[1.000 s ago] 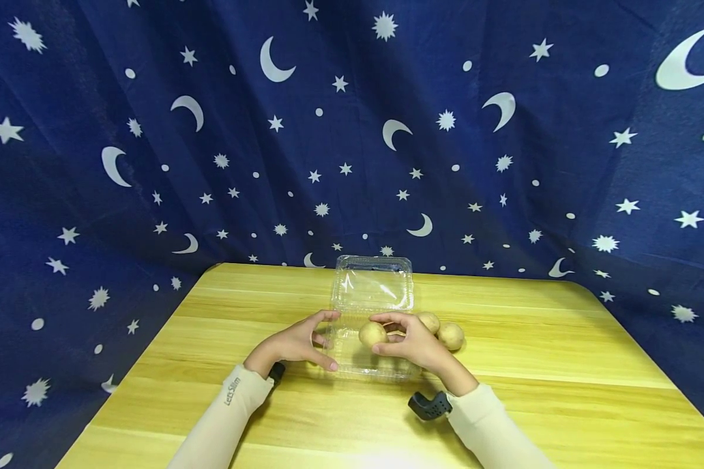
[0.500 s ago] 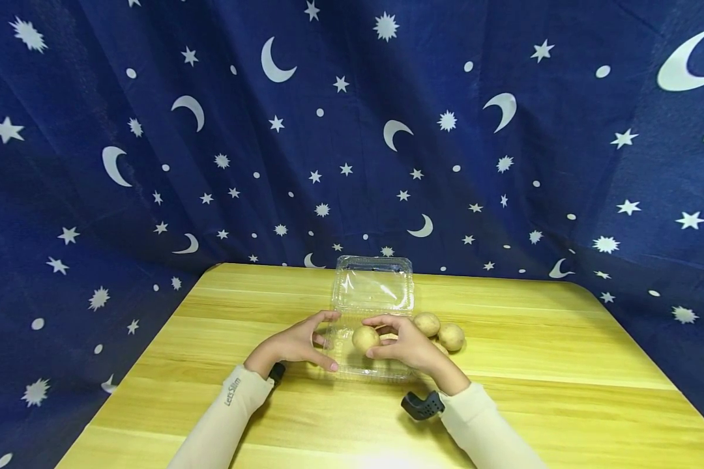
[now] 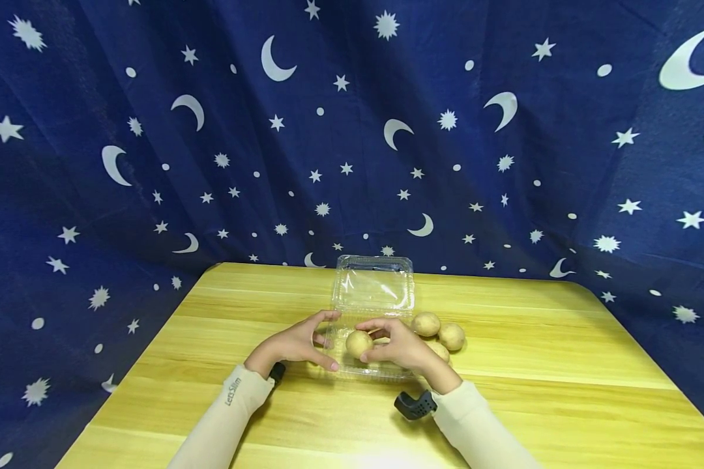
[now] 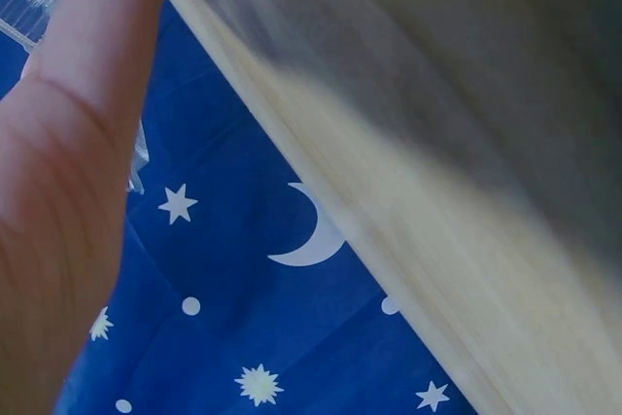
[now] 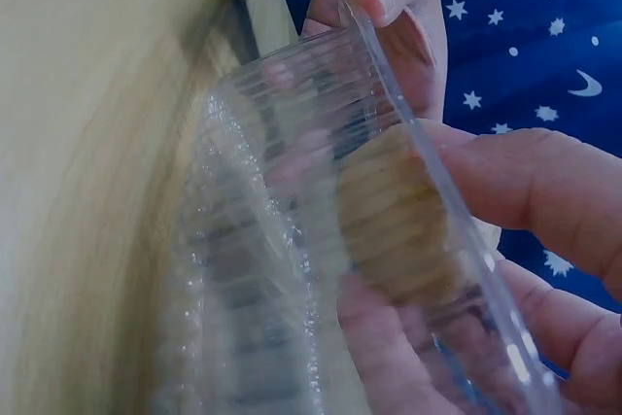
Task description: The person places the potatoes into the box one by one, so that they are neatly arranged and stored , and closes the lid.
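Potato [image 3: 359, 343] gripped between thumb and fingers of right hand [image 3: 396, 345], positioned over the left half of the clear plastic clamshell tray [image 3: 381, 372], inside its rim outline. Potato seen through the clear plastic in right-wrist view; contact with tray floor can't be told. Tray's left end held by left hand [image 3: 298, 340]: thumb at front corner, fingers toward rear. A gap is left between left hand and potato. Lid [image 3: 372, 281] folded back at the far side, its top edge seen past the table's back edge. Right side hemmed in by three potatoes [image 3: 425, 324], grouped just beside the tray. Wide room offered by wood-grain table [image 3: 563, 391] to both sides. Table backed by navy moon-and-star curtain [image 3: 352, 137]. Black wrist device [image 3: 415, 405] carried below right wrist, near front of tray.
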A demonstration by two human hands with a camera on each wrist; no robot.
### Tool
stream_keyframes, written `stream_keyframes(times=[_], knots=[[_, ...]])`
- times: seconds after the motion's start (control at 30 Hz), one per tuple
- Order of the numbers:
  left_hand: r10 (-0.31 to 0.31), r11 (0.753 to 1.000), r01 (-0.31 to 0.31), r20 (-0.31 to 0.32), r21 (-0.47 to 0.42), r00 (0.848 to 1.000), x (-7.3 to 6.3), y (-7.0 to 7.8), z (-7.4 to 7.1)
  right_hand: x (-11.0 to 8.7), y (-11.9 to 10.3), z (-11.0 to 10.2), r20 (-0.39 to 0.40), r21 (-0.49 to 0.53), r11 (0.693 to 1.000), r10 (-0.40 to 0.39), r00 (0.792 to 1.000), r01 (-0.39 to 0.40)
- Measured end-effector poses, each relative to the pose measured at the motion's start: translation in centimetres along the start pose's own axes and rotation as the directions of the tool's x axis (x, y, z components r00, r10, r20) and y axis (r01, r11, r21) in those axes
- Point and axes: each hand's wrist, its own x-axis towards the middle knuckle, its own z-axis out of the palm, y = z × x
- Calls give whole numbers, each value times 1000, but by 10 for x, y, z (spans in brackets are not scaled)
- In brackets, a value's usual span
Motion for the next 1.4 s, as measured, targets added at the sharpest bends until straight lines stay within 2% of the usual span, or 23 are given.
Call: stream_keyframes(times=[0.17, 0.4, 0.57, 0.87, 1.4], knots=[[-2, 1000, 2, -1, -2, 1000, 0, 0, 1, 1, -2, 2, 6, -13, 1000, 25, 1000, -25], [-7, 1000, 7, -3, -6, 1000, -1, 2, 1, 2, -5, 6, 3, 59, 993, 106, 994, -106], [-9, 1000, 9, -7, 0, 1000, 0, 2, 0, 6, -3, 8, 21, 131, 982, 134, 991, -135], [-9, 1000, 8, -4, -7, 1000, 0, 2, 0, 8, -3, 11, 56, 161, 971, 168, 984, -175], [-9, 1000, 9, -5, 1, 1000, 0, 1, 1, 13, -3, 17, 101, 94, 975, 190, 977, -200]])
